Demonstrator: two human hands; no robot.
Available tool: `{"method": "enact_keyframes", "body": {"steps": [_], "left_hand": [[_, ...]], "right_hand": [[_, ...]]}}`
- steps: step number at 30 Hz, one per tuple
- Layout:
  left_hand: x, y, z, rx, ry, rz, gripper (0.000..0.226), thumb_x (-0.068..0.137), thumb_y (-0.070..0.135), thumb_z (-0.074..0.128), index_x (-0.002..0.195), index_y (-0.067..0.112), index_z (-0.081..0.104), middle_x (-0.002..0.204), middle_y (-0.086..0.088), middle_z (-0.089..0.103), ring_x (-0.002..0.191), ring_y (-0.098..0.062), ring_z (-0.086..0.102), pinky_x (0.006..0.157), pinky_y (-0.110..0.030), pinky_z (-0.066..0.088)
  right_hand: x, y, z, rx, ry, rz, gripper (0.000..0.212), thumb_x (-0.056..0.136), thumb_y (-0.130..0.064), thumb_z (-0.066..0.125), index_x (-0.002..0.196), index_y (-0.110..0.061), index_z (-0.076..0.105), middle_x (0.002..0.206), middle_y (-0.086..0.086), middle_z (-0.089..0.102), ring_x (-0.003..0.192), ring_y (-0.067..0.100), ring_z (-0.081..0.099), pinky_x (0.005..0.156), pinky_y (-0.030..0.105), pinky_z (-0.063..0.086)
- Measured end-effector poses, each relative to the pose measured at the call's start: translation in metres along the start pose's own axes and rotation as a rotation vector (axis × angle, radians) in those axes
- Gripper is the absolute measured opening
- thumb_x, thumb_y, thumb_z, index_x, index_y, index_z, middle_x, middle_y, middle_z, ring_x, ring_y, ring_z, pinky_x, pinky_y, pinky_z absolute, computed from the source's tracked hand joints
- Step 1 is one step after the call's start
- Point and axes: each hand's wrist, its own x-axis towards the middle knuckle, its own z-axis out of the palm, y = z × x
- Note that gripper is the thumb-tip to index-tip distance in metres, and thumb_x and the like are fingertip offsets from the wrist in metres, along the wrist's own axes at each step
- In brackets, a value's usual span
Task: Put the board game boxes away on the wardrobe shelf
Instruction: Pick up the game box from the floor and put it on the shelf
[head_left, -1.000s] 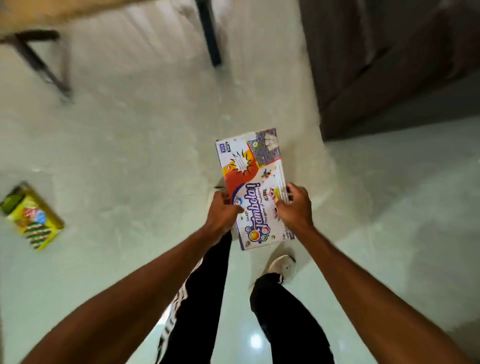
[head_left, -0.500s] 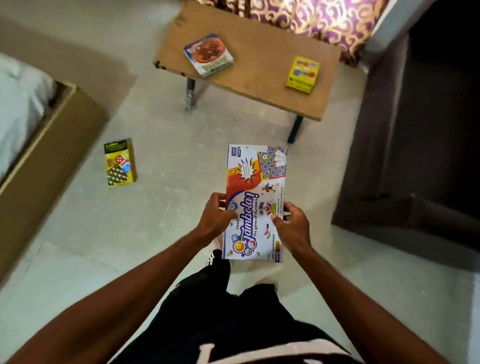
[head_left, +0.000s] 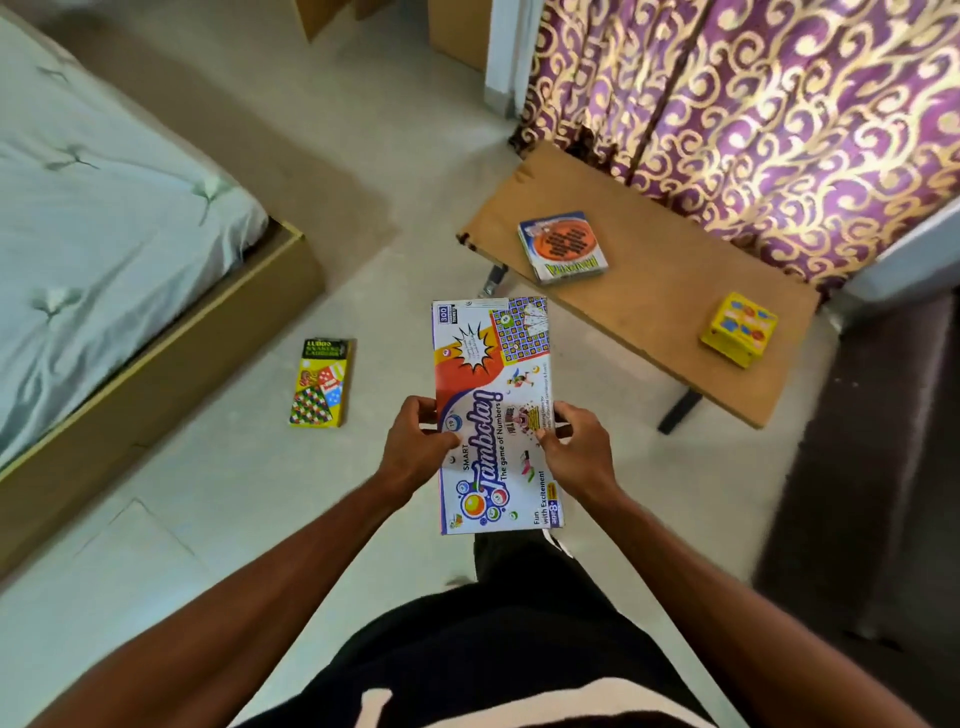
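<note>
Swung left since earlier frame: more of bed (head_left: 104, 208) and curtain (head_left: 753, 104) in sight, low table (head_left: 649, 291) shifted right. Tambola box (head_left: 493, 374) held flat above floor in front of body, long edges gripped by left hand (head_left: 415, 447) and right hand (head_left: 576, 452), thumbs on lid. Ludo box (head_left: 321, 382) on floor near bed; orange box (head_left: 563, 247) and yellow box (head_left: 738, 327) on table, well apart. No wardrobe shelf in sight. Risks: lid slipping if tilted in carry; stepping on Ludo box while turning.
</note>
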Motion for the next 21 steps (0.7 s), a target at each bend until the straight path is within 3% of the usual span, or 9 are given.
{"method": "enact_keyframes", "body": {"steps": [9, 12, 17, 21], "left_hand": [[0.189, 0.114, -0.074, 0.041, 0.238, 0.045, 0.054, 0.071, 0.006, 0.078, 0.116, 0.016, 0.05, 0.103, 0.001, 0.067, 0.079, -0.013, 0.069, 0.068, -0.042, 0.062], [0.242, 0.152, -0.104, 0.008, 0.258, 0.085, 0.066, 0.067, 0.006, 0.076, 0.125, 0.018, 0.047, 0.1, -0.002, 0.066, 0.079, -0.013, 0.068, 0.067, -0.04, 0.061], [0.342, 0.214, -0.167, 0.069, 0.333, 0.139, 0.082, 0.062, 0.008, 0.068, 0.133, 0.039, 0.042, 0.089, 0.01, 0.067, 0.079, -0.01, 0.068, 0.067, -0.039, 0.06], [0.433, 0.255, -0.218, 0.062, 0.341, 0.155, 0.084, 0.064, 0.001, 0.069, 0.139, 0.031, 0.047, 0.091, 0.013, 0.069, 0.079, -0.01, 0.069, 0.069, -0.037, 0.061]], "right_hand": [[0.229, -0.143, 0.029, -0.102, -0.078, -0.193, 0.065, 0.09, -0.01, 0.06, 0.148, -0.023, 0.033, 0.124, 0.009, 0.051, 0.107, 0.023, 0.056, 0.094, 0.038, 0.05], [0.294, -0.185, 0.035, -0.121, -0.139, -0.28, 0.063, 0.089, -0.01, 0.061, 0.146, -0.025, 0.038, 0.128, 0.007, 0.05, 0.113, 0.022, 0.054, 0.102, 0.037, 0.045], [0.419, -0.268, 0.064, -0.169, -0.22, -0.361, 0.058, 0.089, -0.011, 0.061, 0.143, -0.022, 0.043, 0.107, 0.001, 0.047, 0.101, 0.017, 0.053, 0.095, 0.031, 0.046], [0.52, -0.331, 0.102, -0.21, -0.274, -0.437, 0.06, 0.088, -0.011, 0.061, 0.144, -0.017, 0.041, 0.108, 0.002, 0.047, 0.102, 0.018, 0.054, 0.088, 0.022, 0.042]]}}
